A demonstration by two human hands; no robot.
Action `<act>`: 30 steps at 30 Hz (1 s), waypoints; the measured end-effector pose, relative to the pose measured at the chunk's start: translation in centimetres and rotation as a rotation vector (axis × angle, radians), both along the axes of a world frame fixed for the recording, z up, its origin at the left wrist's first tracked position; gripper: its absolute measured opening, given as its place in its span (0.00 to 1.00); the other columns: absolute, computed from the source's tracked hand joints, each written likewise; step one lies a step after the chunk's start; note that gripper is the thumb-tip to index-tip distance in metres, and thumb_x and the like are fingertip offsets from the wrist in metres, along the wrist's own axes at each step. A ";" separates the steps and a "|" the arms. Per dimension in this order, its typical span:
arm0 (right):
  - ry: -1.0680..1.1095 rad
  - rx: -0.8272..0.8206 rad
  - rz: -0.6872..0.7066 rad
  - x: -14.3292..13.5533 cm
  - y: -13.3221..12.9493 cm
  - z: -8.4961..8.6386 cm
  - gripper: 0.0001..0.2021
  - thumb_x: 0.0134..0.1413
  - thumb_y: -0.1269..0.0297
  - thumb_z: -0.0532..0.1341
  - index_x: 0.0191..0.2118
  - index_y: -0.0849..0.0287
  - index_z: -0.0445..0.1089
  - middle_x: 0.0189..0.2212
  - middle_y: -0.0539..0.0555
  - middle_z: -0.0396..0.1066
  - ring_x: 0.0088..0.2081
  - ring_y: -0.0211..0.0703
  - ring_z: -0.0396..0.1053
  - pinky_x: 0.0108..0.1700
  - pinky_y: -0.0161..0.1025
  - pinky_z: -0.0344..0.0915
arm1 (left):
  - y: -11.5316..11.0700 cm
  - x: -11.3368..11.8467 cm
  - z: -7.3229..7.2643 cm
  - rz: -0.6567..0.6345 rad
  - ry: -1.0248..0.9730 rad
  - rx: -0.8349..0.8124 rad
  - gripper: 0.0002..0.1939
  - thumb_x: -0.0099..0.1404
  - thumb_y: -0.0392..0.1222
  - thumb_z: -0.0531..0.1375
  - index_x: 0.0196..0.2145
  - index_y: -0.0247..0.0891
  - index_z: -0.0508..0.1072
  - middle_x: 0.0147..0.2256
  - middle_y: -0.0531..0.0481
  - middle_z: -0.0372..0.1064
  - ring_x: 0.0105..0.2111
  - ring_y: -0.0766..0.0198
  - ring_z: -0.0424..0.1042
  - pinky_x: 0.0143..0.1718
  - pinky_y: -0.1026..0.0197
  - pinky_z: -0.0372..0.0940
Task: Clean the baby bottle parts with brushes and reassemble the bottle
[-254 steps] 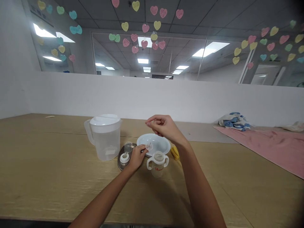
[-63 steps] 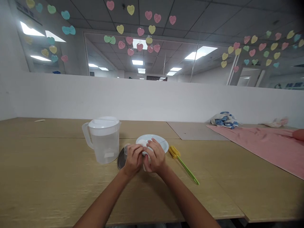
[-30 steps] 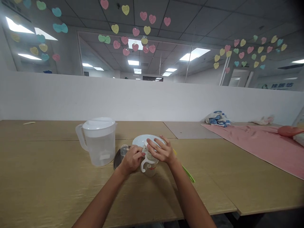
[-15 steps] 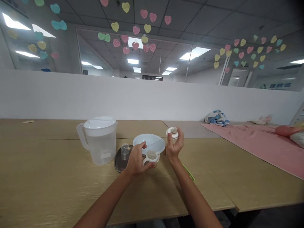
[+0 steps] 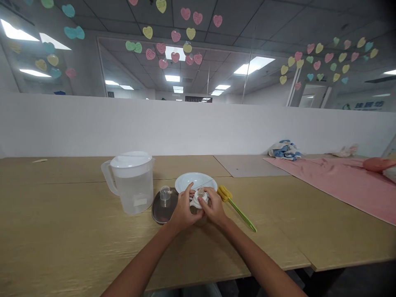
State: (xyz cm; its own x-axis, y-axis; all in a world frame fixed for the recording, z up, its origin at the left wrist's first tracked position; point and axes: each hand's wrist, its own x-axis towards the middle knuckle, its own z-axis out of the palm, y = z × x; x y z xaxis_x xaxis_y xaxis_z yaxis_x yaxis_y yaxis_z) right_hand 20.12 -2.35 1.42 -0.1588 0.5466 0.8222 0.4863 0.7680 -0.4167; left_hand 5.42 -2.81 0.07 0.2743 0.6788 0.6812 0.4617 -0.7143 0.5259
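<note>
Both my forearms reached forward over the worktop [image 5: 62, 231] and met in front of the white bowl [image 5: 198, 181], wrists bent slightly inward so the hands faced each other. My left hand [image 5: 182, 210] was curled around the left side of the small baby bottle [image 5: 198, 202], its index finger lifted and pointing up toward the bowl's near rim. My right hand [image 5: 213, 206] closed over the bottle's white cap [image 5: 199, 197] from the right, thumb and fingers pinching the collar, with the clear teat tip showing just above them. So both hands were wrapped in a narrow grip on that one bottle, which stood just on the near side of the bowl; most of its body was hidden behind my fingers.

Just left of the bowl lay a dark round metal tray [image 5: 161, 206] with a small clear cup [image 5: 165, 194] standing upright on it, near my left knuckles but apart from them. Farther left of the bowl stood the translucent jug [image 5: 133, 181] with its white lid on and its handle turned away from the bowl. Just right of the bowl lay a bottle brush [image 5: 236, 208] with a yellow head and a green handle, slanting toward me. Well to the right of the bowl a pink cloth [image 5: 340, 181] covered the worktop.
</note>
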 end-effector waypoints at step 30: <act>0.170 0.429 -0.157 -1.3 -1.9 -0.1 0.13 0.52 0.68 0.54 0.45 0.57 0.60 0.37 0.58 0.66 0.40 0.46 0.66 0.40 0.47 0.65 | -0.2 0.6 0.4 -0.002 -0.042 0.007 0.25 0.50 0.44 0.61 0.47 0.38 0.64 0.46 0.43 0.61 0.47 0.54 0.63 0.47 0.51 0.60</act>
State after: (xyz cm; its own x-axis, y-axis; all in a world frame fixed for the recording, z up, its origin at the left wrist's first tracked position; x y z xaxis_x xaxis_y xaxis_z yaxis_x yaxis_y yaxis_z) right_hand 18.84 -4.20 1.29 0.0541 0.1598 0.9857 0.5623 0.8109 -0.1623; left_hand 6.04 -2.97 0.46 0.2463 0.6734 0.6970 0.4378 -0.7189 0.5398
